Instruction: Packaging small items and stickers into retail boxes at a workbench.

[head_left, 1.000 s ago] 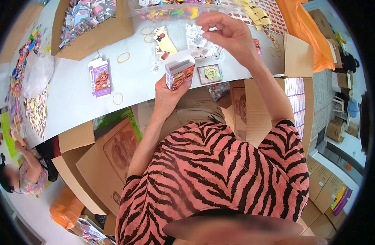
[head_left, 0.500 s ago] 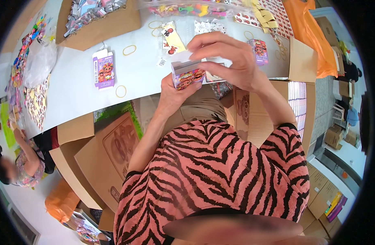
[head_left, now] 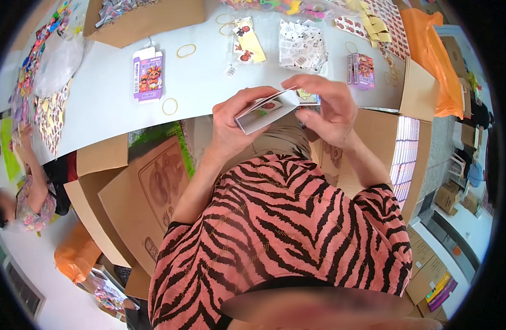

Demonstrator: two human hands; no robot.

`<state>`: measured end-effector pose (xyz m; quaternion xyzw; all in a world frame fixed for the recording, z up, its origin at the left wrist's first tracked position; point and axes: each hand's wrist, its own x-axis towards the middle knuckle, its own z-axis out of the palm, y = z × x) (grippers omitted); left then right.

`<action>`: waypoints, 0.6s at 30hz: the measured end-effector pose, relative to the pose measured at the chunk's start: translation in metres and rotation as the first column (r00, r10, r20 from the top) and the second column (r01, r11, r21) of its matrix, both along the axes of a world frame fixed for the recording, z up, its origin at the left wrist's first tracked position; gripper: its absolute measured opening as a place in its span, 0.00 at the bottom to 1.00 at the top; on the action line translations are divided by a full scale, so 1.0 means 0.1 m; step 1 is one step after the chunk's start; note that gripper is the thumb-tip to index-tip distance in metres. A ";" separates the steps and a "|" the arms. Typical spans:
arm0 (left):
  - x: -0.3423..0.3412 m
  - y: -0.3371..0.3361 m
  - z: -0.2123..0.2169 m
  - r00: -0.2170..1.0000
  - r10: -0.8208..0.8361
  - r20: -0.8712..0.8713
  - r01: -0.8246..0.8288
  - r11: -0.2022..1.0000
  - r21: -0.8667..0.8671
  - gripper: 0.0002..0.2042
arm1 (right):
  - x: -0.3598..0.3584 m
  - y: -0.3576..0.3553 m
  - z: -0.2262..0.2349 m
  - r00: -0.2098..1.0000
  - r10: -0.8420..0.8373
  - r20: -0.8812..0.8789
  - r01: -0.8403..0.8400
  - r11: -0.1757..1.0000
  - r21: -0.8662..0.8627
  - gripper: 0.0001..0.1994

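My left hand (head_left: pixel 230 125) is wrapped round a small carton (head_left: pixel 264 120) whose white inside faces me. Inside it a small red and green printed piece shows in part. By the carton's right end, my right hand (head_left: pixel 332 113) has its thumb and fingers apart, with a fingertip at the raised flap. Behind the right hand a yellow and white printed piece (head_left: pixel 308 98) is partly hidden. On the table (head_left: pixel 203 82), a purple printed carton (head_left: pixel 148 77) lies to the left and other purple cartons (head_left: pixel 362 71) stand to the right.
Rubber bands (head_left: pixel 169 106) lie on the table, with clear bags of printed pieces (head_left: pixel 302 49) farther back. A cardboard box of small packets (head_left: pixel 148 25) stands at the far left. Open cardboard boxes (head_left: pixel 145 192) flank me. A co-worker (head_left: pixel 35 201) is at the left.
The carton has been tilted and turned, so its white inside now faces me. My right hand has come down and to the right from above it. The view has shifted slightly.
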<state>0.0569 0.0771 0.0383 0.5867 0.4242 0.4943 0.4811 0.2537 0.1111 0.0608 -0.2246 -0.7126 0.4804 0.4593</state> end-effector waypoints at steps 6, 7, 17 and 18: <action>0.03 -0.07 0.03 1.000 -0.003 0.028 0.005 0.998 -0.057 0.20 | -0.10 -0.03 -0.05 0.995 -0.048 0.087 0.029 0.979 0.203 0.20; 0.04 -0.11 0.01 0.998 0.004 0.061 0.001 0.997 -0.079 0.19 | -0.10 -0.02 -0.05 0.990 -0.066 0.124 0.034 0.968 0.247 0.19; -0.03 -0.25 -0.09 0.975 -0.043 0.217 0.122 0.923 -0.365 0.21 | -0.15 0.00 -0.02 0.966 -0.073 0.246 0.071 0.997 0.017 0.14; -0.02 -0.27 -0.11 0.975 -0.044 0.216 0.123 0.922 -0.367 0.21 | -0.14 -0.03 -0.06 0.956 -0.068 0.284 0.093 0.993 -0.077 0.13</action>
